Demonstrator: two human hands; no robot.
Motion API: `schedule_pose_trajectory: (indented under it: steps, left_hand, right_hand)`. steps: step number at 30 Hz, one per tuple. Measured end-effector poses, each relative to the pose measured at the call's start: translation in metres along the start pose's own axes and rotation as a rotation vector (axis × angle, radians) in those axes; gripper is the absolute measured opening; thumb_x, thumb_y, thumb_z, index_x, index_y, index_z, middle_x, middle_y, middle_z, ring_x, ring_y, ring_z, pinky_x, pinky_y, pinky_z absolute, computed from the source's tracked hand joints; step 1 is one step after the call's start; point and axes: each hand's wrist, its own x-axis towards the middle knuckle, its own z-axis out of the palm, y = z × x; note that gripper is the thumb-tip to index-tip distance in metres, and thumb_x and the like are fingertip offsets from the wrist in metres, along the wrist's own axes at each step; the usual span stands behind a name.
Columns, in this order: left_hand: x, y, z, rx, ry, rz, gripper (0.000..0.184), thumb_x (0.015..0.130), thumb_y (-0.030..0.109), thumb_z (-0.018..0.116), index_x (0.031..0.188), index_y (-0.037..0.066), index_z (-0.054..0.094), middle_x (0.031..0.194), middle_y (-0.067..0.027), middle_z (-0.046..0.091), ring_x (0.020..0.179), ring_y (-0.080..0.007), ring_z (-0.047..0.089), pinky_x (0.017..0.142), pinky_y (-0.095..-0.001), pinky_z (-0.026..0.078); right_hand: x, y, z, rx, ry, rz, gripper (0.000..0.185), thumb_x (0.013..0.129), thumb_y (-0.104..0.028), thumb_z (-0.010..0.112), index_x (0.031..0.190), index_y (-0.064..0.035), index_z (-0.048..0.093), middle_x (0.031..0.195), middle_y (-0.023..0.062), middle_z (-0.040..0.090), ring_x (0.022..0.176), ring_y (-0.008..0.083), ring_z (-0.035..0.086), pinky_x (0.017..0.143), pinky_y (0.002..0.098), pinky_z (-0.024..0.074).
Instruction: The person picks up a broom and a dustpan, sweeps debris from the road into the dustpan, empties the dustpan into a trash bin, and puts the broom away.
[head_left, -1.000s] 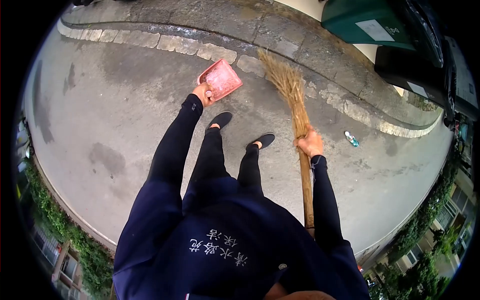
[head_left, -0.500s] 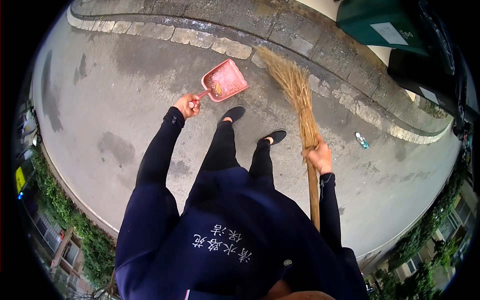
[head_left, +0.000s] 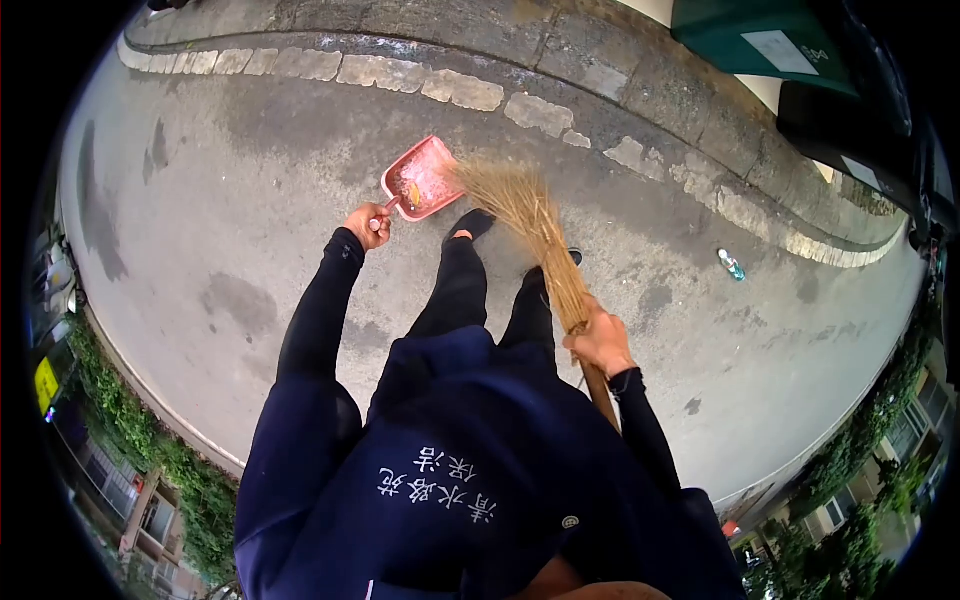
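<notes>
My left hand (head_left: 368, 226) is closed round the short handle of a pink dustpan (head_left: 427, 172), held out in front of my left foot. A yellowish leaf-like scrap (head_left: 415, 194) and small bits of debris lie in the pan. In my right hand (head_left: 603, 340) is a straw broom (head_left: 535, 215), gripped where the bristles meet the wooden handle. The bristle tips reach the open edge of the dustpan and cover part of my right shoe. Whether the tips touch the pan, I cannot tell.
A plastic bottle (head_left: 732, 265) lies on the pavement to the right. Beyond the pan runs a stone kerb (head_left: 462, 90). A green bin (head_left: 770, 45) and a dark bin (head_left: 835, 145) stand at the upper right. Hedges (head_left: 150, 440) line the road behind me.
The broom has swung left, its bristles moving from beside the kerb to the dustpan's edge. My right hand has moved left and down with it. The dustpan has shifted slightly left.
</notes>
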Motion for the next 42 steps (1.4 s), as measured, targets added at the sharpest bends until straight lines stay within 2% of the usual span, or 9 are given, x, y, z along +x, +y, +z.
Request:
schedule_pose_trajectory:
  steps: [6, 12, 17, 26, 28, 32, 34, 37, 42]
  left_hand:
    - [0.000, 0.021, -0.030, 0.011, -0.086, -0.023, 0.013, 0.092, 0.012, 0.052, 0.082, 0.006, 0.047, 0.062, -0.0028, 0.049, 0.047, -0.0127, 0.045, 0.042, -0.0244, 0.037]
    - [0.014, 0.008, -0.029, 0.075, 0.024, 0.028, 0.009, 0.093, 0.012, 0.054, 0.087, 0.006, 0.050, 0.060, -0.0024, 0.051, 0.047, -0.0140, 0.047, 0.043, -0.0261, 0.038]
    - [0.011, -0.003, -0.024, 0.079, -0.027, 0.061, 0.006, 0.090, 0.008, 0.051, 0.084, 0.008, 0.049, 0.058, -0.0017, 0.049, 0.046, -0.0147, 0.045, 0.045, -0.0276, 0.035]
    - [-0.006, 0.007, -0.087, 0.249, -0.096, -0.033, 0.013, 0.091, 0.013, 0.055, 0.080, 0.008, 0.048, 0.058, -0.0025, 0.052, 0.045, -0.0138, 0.047, 0.043, -0.0267, 0.037]
    - [-0.013, -0.007, -0.094, 0.283, -0.102, -0.022, 0.013, 0.091, 0.013, 0.055, 0.080, 0.008, 0.049, 0.059, -0.0025, 0.053, 0.045, -0.0137, 0.048, 0.043, -0.0265, 0.038]
    - [-0.016, -0.044, -0.100, 0.410, -0.052, -0.022, 0.012, 0.092, 0.013, 0.055, 0.082, 0.007, 0.049, 0.060, -0.0028, 0.054, 0.044, -0.0140, 0.049, 0.042, -0.0273, 0.038]
    - [-0.008, -0.059, -0.093, 0.405, -0.032, 0.006, 0.012, 0.092, 0.013, 0.054, 0.083, 0.007, 0.049, 0.059, -0.0031, 0.053, 0.044, -0.0141, 0.048, 0.042, -0.0273, 0.038]
    - [0.012, -0.073, -0.087, 0.368, -0.091, -0.023, 0.010, 0.092, 0.010, 0.052, 0.084, 0.006, 0.050, 0.059, -0.0034, 0.052, 0.044, -0.0141, 0.048, 0.042, -0.0271, 0.038]
    - [0.016, -0.073, -0.083, 0.321, -0.123, -0.055, 0.009, 0.092, 0.009, 0.050, 0.085, 0.004, 0.049, 0.058, -0.0031, 0.051, 0.045, -0.0134, 0.048, 0.043, -0.0249, 0.038]
  right_hand:
    - [0.035, 0.016, 0.006, 0.048, 0.212, 0.121, 0.084, 0.065, -0.026, 0.080, 0.138, -0.0026, 0.046, 0.092, 0.0245, 0.072, 0.092, 0.0424, 0.069, 0.083, 0.0471, 0.0553]
    - [0.049, -0.060, 0.118, -0.051, -0.117, 0.168, 0.082, 0.063, -0.029, 0.081, 0.135, -0.0098, 0.050, 0.095, 0.0264, 0.071, 0.094, 0.0433, 0.069, 0.084, 0.0479, 0.0558]
    - [-0.016, -0.081, 0.079, 0.035, -0.055, 0.106, 0.076, 0.066, -0.026, 0.077, 0.134, -0.0092, 0.049, 0.092, 0.0253, 0.071, 0.092, 0.0448, 0.068, 0.086, 0.0491, 0.0542]
    - [-0.025, 0.118, 0.121, 0.570, 0.352, 0.262, 0.064, 0.062, -0.021, 0.082, 0.119, -0.0023, 0.061, 0.088, 0.0173, 0.074, 0.083, 0.0302, 0.073, 0.077, 0.0387, 0.0566]
    - [-0.028, 0.157, 0.146, 0.688, 0.472, 0.214, 0.055, 0.067, -0.001, 0.076, 0.119, 0.0043, 0.056, 0.081, 0.0101, 0.070, 0.066, 0.0203, 0.067, 0.061, 0.0340, 0.0555]
    - [-0.026, 0.204, 0.198, 0.828, 0.390, 0.297, 0.045, 0.064, -0.008, 0.076, 0.106, 0.0008, 0.060, 0.081, 0.0101, 0.072, 0.068, 0.0212, 0.069, 0.065, 0.0359, 0.0563]
    - [-0.029, 0.179, 0.249, 0.898, 0.372, 0.277, 0.043, 0.066, -0.011, 0.074, 0.104, 0.0001, 0.060, 0.080, 0.0129, 0.072, 0.067, 0.0214, 0.070, 0.064, 0.0360, 0.0567]
    - [-0.036, 0.104, 0.343, 0.564, 0.304, 0.177, 0.053, 0.064, -0.027, 0.076, 0.109, -0.0056, 0.059, 0.089, 0.0239, 0.072, 0.084, 0.0389, 0.072, 0.075, 0.0458, 0.0576]
    - [-0.114, 0.001, 0.328, 0.521, 0.061, 0.171, 0.076, 0.064, -0.026, 0.079, 0.134, -0.0136, 0.052, 0.100, 0.0250, 0.071, 0.098, 0.0433, 0.068, 0.087, 0.0471, 0.0544]
